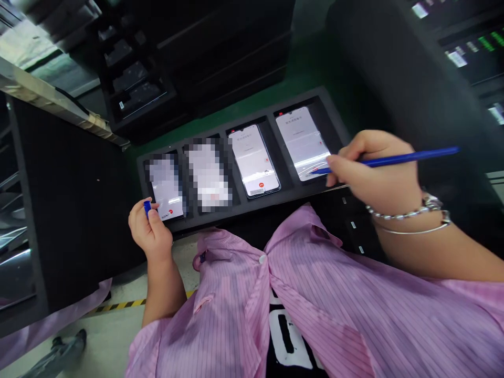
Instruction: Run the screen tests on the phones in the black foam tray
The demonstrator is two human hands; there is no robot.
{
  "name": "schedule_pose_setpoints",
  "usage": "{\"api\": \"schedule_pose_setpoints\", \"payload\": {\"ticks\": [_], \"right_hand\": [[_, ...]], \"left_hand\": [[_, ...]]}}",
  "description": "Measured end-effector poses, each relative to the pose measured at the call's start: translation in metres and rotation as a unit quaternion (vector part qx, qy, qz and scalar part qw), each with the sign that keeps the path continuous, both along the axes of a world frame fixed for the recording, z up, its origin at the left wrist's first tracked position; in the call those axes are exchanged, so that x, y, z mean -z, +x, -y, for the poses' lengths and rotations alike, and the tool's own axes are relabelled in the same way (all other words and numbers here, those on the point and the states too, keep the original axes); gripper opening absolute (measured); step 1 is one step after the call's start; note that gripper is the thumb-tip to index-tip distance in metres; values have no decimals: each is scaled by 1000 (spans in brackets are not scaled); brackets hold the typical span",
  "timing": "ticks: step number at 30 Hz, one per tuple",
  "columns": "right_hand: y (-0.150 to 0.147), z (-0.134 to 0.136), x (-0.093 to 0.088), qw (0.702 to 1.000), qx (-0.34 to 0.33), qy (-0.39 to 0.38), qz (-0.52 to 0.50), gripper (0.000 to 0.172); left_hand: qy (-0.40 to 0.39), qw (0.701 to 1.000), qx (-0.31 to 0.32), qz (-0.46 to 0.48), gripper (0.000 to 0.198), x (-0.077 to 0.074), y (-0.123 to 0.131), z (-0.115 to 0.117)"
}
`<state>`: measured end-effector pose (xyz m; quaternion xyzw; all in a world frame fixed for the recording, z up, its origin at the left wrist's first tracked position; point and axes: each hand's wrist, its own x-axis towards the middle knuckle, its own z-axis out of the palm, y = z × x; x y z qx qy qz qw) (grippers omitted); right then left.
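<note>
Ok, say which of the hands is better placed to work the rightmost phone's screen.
The right hand, probably: its blue stylus reaches over that phone, while the left hand, gripping a small blue object, sits by the leftmost phone.

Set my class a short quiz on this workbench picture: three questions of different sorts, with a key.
1. True or false: the right hand presses the tip of a blue stylus on the screen of the rightmost phone.

2. How many phones lie in the black tray?
A) two
B) three
C) four

3. Fill in the blank: the left hand holds a small blue object beside the ____ phone.

Key: 1 true; 2 C; 3 leftmost.
</note>
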<state>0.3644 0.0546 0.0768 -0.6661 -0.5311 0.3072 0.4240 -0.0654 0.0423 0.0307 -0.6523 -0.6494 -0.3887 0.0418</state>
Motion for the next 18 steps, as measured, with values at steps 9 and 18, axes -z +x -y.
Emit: {"api": "schedule_pose_setpoints", "payload": {"ticks": [9,18], "right_hand": [[-61,-10,6,977,-124,-114,132,30],[-57,-6,8,979,-102,-69,163,28]], "left_hand": [[1,999,12,36,48,6,-4,6],[4,999,26,46,44,9,-3,8]]}}
